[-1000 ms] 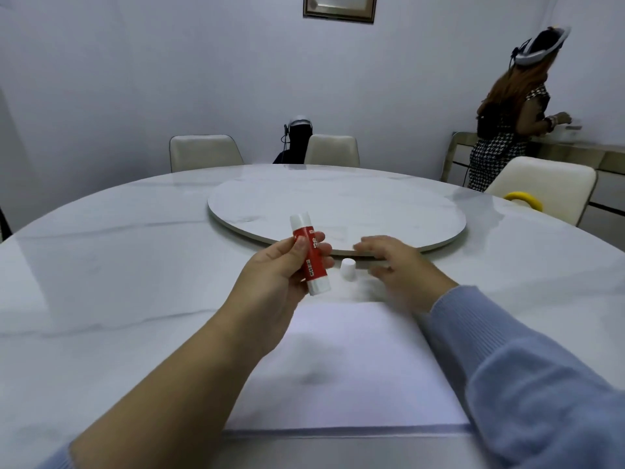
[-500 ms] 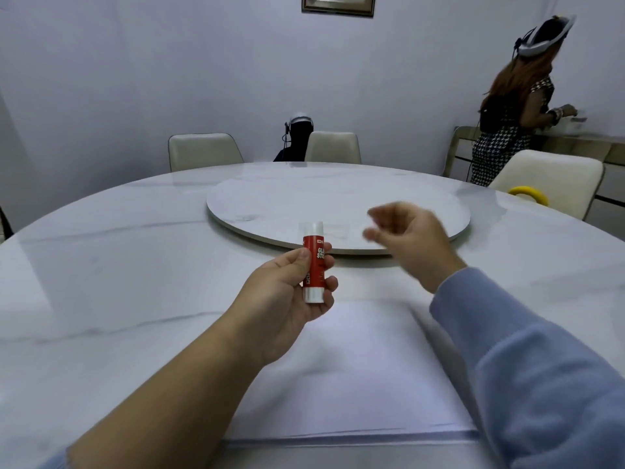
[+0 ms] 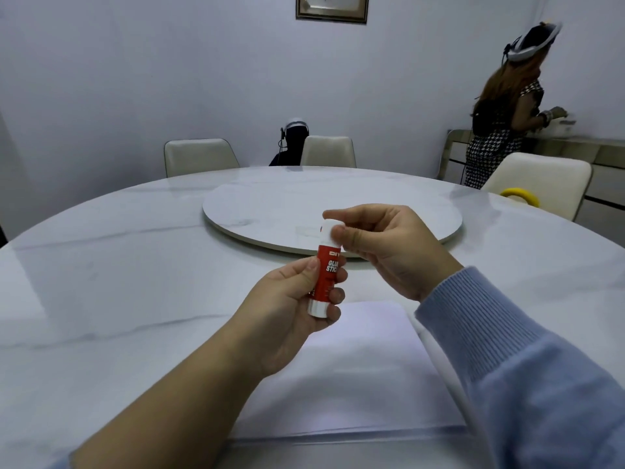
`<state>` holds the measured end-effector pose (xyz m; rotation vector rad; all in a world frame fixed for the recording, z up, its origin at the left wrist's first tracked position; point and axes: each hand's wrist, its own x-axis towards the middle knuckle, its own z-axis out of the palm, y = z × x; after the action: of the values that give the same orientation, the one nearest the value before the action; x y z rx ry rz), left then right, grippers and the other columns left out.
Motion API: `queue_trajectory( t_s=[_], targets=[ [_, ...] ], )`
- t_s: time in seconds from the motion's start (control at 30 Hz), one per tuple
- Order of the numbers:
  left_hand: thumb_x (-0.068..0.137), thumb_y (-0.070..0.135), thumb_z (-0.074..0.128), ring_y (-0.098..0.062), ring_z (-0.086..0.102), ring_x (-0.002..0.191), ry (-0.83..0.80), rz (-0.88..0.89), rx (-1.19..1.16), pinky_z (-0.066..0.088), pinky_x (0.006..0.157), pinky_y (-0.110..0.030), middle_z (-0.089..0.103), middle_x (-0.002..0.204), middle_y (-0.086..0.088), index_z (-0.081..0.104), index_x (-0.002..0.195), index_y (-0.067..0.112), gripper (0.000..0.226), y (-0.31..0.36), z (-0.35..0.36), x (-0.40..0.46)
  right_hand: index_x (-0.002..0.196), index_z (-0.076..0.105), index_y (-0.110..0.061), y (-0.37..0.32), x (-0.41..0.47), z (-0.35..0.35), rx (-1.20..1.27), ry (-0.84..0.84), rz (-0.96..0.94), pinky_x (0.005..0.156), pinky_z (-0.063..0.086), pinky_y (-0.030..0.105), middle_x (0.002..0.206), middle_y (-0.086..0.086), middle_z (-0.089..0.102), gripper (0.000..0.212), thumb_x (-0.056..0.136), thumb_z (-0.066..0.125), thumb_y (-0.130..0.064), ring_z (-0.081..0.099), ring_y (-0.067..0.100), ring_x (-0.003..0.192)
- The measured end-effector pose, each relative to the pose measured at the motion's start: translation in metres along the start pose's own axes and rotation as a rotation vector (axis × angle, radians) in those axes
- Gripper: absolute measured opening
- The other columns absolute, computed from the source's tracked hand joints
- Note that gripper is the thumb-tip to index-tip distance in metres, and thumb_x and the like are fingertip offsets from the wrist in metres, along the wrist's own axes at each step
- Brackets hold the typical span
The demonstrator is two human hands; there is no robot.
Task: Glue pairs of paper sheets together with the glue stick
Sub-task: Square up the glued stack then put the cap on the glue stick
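My left hand [image 3: 291,313] grips a red glue stick [image 3: 327,275] upright by its lower half, above the table. Its white cap [image 3: 328,231] sits on top, and my right hand [image 3: 385,245] pinches that cap between thumb and fingers. Below both hands a stack of white paper sheets [image 3: 355,377] lies flat on the white marble table [image 3: 118,282], near its front edge. My forearms hide part of the stack.
A round marble turntable [image 3: 287,204] sits at the table's middle, just beyond my hands. Cream chairs [image 3: 199,157] stand at the far side. A person in a checked dress [image 3: 497,110] stands at a sideboard at the back right. A yellow ring [image 3: 521,195] shows by the right chair.
My right hand picked the white cap up off the table, lifted it and brought it onto the top of the glue stick. My left hand turned the stick upright.
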<state>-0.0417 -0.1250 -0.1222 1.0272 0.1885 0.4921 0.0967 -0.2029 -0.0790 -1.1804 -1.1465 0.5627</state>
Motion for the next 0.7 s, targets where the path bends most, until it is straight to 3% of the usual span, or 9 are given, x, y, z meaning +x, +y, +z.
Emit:
queue_trajectory(
  t_s=[0.2, 0.3, 0.4, 0.5, 0.6, 0.7],
  targets=[
    [0.097, 0.016, 0.040, -0.015, 0.053, 0.058, 0.051, -0.039, 0.003, 0.046, 0.055, -0.026, 0.063, 0.077, -0.009, 0.062, 0.105, -0.001, 0.029, -0.002, 0.000, 0.000, 0.078, 0.069, -0.011, 0.006, 0.003, 0.012, -0.154, 0.147, 0.033, 0.060, 0.052, 0.015, 0.067, -0.006, 0.070, 0.033, 0.056, 0.085, -0.030, 0.067, 0.003, 0.064],
    [0.087, 0.018, 0.048, -0.016, 0.054, 0.058, -0.024, -0.080, -0.069, 0.048, 0.055, -0.026, 0.062, 0.078, -0.010, 0.065, 0.101, 0.001, 0.028, -0.002, 0.003, -0.002, 0.078, 0.065, -0.006, 0.006, 0.004, 0.006, -0.044, 0.130, 0.083, 0.068, 0.054, 0.024, 0.081, 0.000, 0.074, 0.042, 0.058, 0.076, -0.042, 0.070, 0.008, 0.078],
    [0.082, 0.021, 0.050, -0.017, 0.057, 0.059, -0.057, -0.089, -0.120, 0.051, 0.059, -0.029, 0.063, 0.076, -0.009, 0.064, 0.098, 0.003, 0.027, -0.002, 0.003, -0.001, 0.096, 0.069, -0.003, 0.006, -0.003, 0.001, 0.297, -0.031, 0.155, 0.074, 0.059, 0.032, 0.103, 0.014, 0.074, 0.025, 0.075, 0.066, -0.017, 0.072, 0.025, 0.095],
    [0.092, 0.020, 0.043, -0.015, 0.057, 0.059, -0.050, -0.087, -0.112, 0.052, 0.059, -0.029, 0.063, 0.075, -0.009, 0.062, 0.099, 0.005, 0.026, -0.001, 0.001, 0.000, 0.090, 0.076, -0.012, 0.010, -0.003, 0.007, 0.303, -0.040, 0.137, 0.069, 0.059, 0.029, 0.089, 0.008, 0.075, 0.022, 0.069, 0.070, -0.013, 0.072, 0.022, 0.083],
    [0.095, 0.022, 0.040, -0.014, 0.055, 0.059, -0.047, -0.087, -0.102, 0.051, 0.059, -0.028, 0.063, 0.075, -0.008, 0.061, 0.101, 0.004, 0.028, 0.000, 0.000, -0.001, 0.079, 0.077, -0.018, 0.011, 0.001, 0.015, 0.209, 0.029, 0.087, 0.061, 0.055, 0.024, 0.069, -0.001, 0.063, 0.020, 0.059, 0.078, -0.018, 0.064, 0.011, 0.065],
    [0.086, 0.025, 0.048, -0.013, 0.053, 0.058, -0.072, -0.072, -0.131, 0.049, 0.058, -0.027, 0.062, 0.075, -0.007, 0.061, 0.099, 0.005, 0.027, 0.001, 0.001, -0.001, 0.092, 0.073, -0.012, 0.011, 0.001, 0.010, 0.304, -0.058, 0.107, 0.068, 0.058, 0.028, 0.086, 0.003, 0.074, 0.022, 0.072, 0.068, -0.016, 0.069, 0.017, 0.082]
  ],
)
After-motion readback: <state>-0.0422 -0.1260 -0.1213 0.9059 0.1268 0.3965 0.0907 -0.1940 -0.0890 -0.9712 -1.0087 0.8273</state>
